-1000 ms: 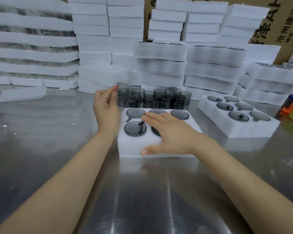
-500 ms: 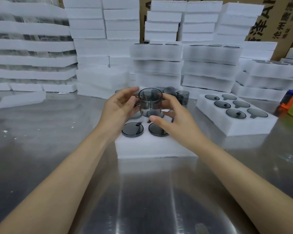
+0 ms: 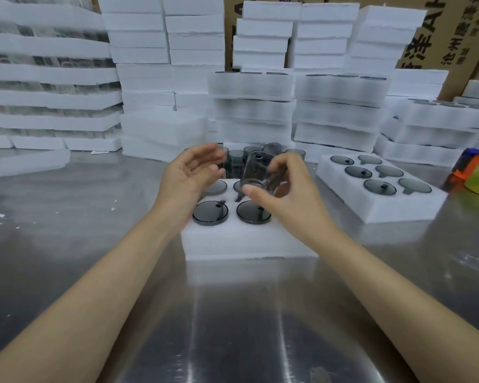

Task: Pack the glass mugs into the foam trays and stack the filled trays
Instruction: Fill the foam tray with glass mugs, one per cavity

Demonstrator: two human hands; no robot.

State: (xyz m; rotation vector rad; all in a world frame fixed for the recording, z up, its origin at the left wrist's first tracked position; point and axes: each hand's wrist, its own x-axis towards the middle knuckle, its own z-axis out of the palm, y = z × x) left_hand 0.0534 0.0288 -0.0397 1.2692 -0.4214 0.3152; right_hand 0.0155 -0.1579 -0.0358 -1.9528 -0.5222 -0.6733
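Plainly, breakage is to be feared: the hard steel table (image 3: 67, 244) lies all around the foam tray (image 3: 246, 241), and a one-handed slip would be enough. Above the tray's far row the left hand (image 3: 188, 178) is held loose, empty; the mug (image 3: 256, 172) is gripped, tilted, by the right hand (image 3: 288, 200). Soft white foam, round pockets, smooth smoky glass.

Head-worn view, forward and downward
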